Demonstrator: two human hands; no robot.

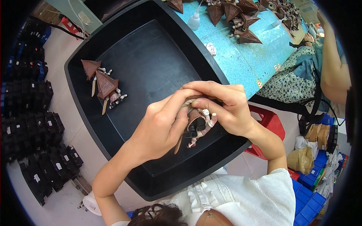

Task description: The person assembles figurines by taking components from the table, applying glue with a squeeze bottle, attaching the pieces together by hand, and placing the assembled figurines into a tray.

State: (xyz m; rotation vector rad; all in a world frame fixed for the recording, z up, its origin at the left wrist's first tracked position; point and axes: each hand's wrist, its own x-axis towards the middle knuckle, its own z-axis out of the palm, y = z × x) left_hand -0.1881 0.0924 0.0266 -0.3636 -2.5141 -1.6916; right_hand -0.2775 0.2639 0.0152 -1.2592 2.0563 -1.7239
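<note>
Fingers (213, 89) of the left hand (160, 124) and the right hand (233, 113) are curled around one figurine (196, 122), gripping its upper end from both sides, thumbs pressed inward. We place it above the near right part of the black tray (147, 56). Its black and pink lower parts show below the fingers; most of its top is hidden, so we cannot tell its shape there.

We judge the figurine light and stiff, with fragile thin limbs and a slim brown strip (177, 146) that could snap. We see no sign of a slippery finish. We advise holding it by the thicker body or top, keeping clear of the small white ends.

We count one figurine in the hands and two brown-topped figurines (107, 84) lying inside the tray by its left wall. Beyond the tray's far right rim, on one blue table (230, 62), we record one white nozzle bottle (194, 21), one crumpled white scrap (210, 49), and a pile of brown pieces (241, 19) too overlapped to count. Right of the tray we note one red stool (270, 122) and one co-worker's arm (335, 71).
</note>
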